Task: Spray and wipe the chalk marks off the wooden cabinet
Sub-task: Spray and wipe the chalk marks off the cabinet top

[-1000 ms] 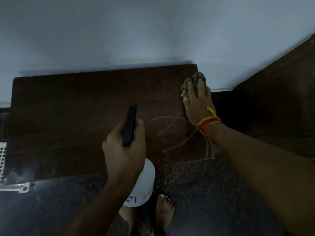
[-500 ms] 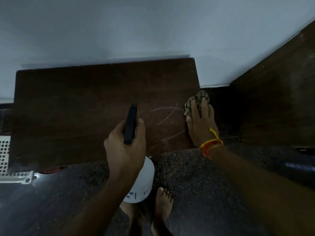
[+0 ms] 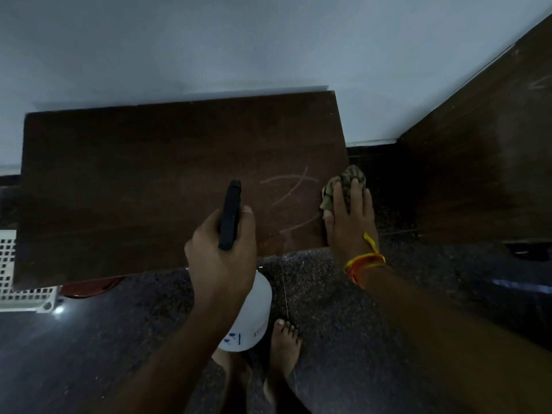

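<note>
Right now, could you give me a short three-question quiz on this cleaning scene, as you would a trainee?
1. True or false: the chalk marks are already wiped off the cabinet.
2. Which hand grips the spray bottle? A) left B) right
3. Fill in: the right hand presses a ___ at the cabinet's right edge.

Key: 1 false; the marks show plainly. 2 A, the left hand. 3 cloth.

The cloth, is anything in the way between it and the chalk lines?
Nothing visible is. The right hand presses the cloth on the cabinet top at its right edge, and the chalk marks lie just left of it on bare wood. The spray bottle in the left hand is farther left.
</note>
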A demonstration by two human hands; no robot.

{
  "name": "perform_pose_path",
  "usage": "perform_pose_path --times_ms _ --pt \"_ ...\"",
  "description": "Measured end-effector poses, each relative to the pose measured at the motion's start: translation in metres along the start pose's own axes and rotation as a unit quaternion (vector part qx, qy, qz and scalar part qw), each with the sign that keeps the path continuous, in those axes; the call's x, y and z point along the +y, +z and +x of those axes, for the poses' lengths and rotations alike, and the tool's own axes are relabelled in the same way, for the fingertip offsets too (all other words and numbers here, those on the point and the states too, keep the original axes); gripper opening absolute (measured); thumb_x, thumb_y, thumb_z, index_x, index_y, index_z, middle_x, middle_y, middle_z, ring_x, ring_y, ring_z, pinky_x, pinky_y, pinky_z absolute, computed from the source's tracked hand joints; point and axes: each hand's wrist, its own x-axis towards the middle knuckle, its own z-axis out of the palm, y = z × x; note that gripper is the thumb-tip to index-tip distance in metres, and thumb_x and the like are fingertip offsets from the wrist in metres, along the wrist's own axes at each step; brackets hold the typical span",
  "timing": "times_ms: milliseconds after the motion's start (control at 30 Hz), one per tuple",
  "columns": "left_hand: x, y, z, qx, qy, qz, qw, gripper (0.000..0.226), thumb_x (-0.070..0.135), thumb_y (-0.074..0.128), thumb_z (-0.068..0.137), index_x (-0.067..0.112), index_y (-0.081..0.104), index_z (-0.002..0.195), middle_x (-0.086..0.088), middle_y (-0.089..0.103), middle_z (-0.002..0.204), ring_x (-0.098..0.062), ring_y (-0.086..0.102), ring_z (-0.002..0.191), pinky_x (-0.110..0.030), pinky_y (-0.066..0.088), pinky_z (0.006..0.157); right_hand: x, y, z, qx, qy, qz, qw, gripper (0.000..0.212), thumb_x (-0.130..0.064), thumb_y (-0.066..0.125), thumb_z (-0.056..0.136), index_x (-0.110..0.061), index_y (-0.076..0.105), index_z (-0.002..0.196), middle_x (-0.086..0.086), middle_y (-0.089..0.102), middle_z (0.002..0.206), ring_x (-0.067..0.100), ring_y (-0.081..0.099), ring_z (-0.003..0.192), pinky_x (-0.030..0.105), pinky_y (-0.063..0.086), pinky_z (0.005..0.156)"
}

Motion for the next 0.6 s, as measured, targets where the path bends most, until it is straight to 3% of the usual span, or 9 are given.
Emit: perform_pose_path --times_ms 267,467,600 --pt "-0.005 -0.004 -0.002 0.004 0.014 0.001 1.0 0.034 0.034 0.055 0.097 0.005 0.062 0.08 -0.029 0.062 0.074 -0.048 0.058 0.063 -0.058 0.054 0.055 -0.002 -0.002 0.025 -0.01 0.02 -0.01 1.0 0.063 -0.044 0.019 0.092 -0.015 0.029 0.147 0.023 0.025 0.151 0.048 0.025 0.136 0.055 0.027 0.112" --pt "-0.006 -0.009 -0.007 -0.001 0.01 -0.004 1.0 0.031 0.035 0.056 0.097 0.011 0.061 0.079 -0.028 0.059 0.072 -0.048 0.056 0.063 -0.057 0.054 0.056 -0.005 0.002 -0.018 -0.002 0.009 0.003 1.0 0.06 -0.041 0.023 0.094 -0.012 0.032 0.146 0.023 0.026 0.151 0.049 0.024 0.137 0.056 0.03 0.109" --pt "-0.001 -0.009 -0.005 0.002 0.017 -0.004 1.0 0.026 0.034 0.055 0.097 0.031 0.053 0.071 -0.028 0.062 0.08 -0.048 0.057 0.064 -0.056 0.054 0.058 -0.017 0.002 -0.021 0.004 0.049 0.0 0.999 0.059 -0.039 0.026 0.093 -0.01 0.036 0.144 0.023 0.028 0.15 0.05 0.027 0.135 0.059 0.033 0.105"
